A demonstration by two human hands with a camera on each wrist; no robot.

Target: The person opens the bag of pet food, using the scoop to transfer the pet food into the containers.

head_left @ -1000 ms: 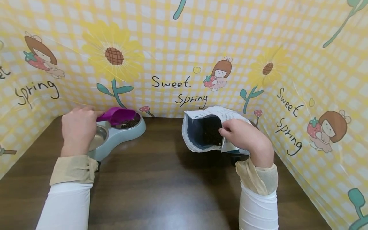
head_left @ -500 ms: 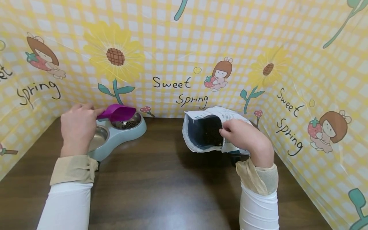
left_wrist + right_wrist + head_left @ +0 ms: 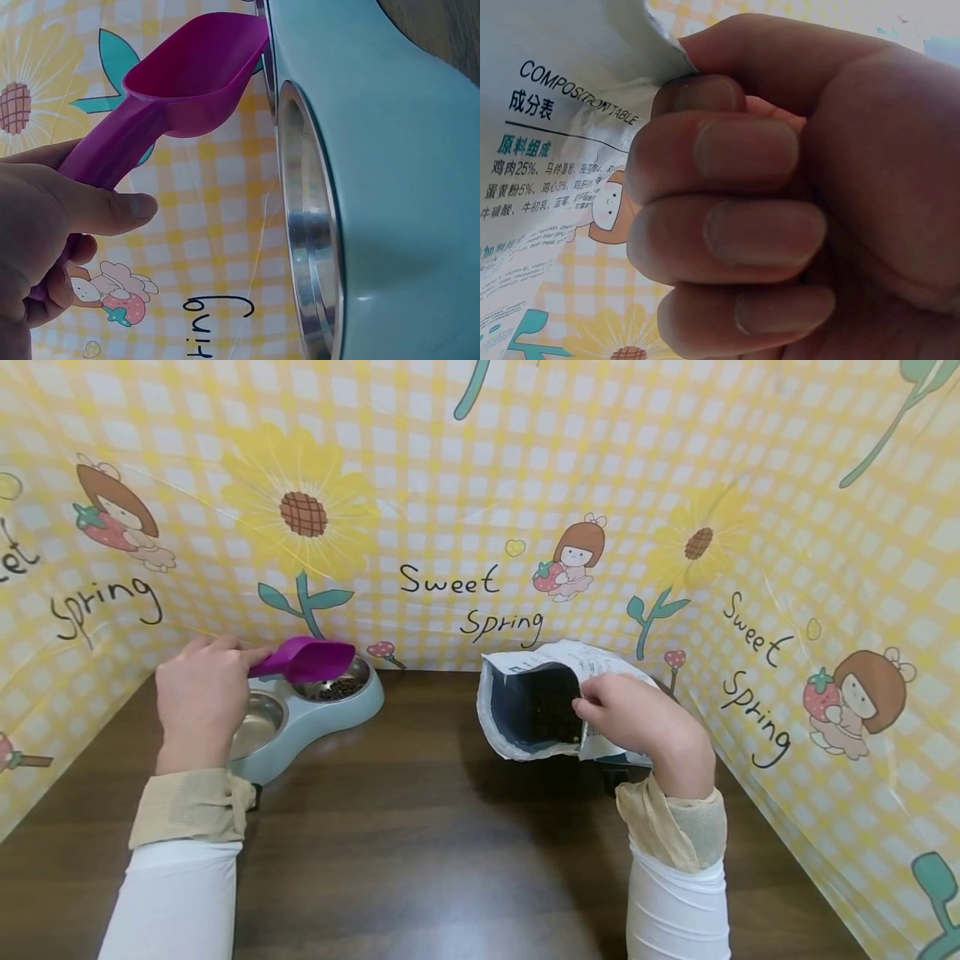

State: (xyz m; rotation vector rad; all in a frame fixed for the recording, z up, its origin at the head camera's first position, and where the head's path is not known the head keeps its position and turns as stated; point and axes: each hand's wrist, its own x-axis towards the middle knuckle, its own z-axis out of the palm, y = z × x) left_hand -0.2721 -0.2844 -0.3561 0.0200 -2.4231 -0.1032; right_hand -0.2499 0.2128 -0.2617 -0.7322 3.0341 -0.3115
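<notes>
My left hand (image 3: pixel 201 702) grips the handle of a purple scoop (image 3: pixel 321 660). The scoop is held over the far steel bowl (image 3: pixel 360 675) of a pale blue double pet bowl (image 3: pixel 318 725), and small dark kibble (image 3: pixel 341 687) lies in that bowl. Its inside (image 3: pixel 196 64) looks bare in the left wrist view. The near steel bowl (image 3: pixel 304 217) shows bare metal. On the right, my right hand (image 3: pixel 637 714) pinches the rim of a white pet food bag (image 3: pixel 536 660), whose mouth gapes toward the left with dark kibble (image 3: pixel 555 710) inside.
A dark brown wood-grain table (image 3: pixel 420 860) lies under everything. Yellow checked cloth walls (image 3: pixel 442 510) stand close behind the bowls and bag and on both sides. A small black object (image 3: pixel 617 779) sits below the bag, partly hidden.
The scoop has risen a little from the far bowl and tipped, so more of the kibble there shows. My right hand and the bag have stayed in place.
</notes>
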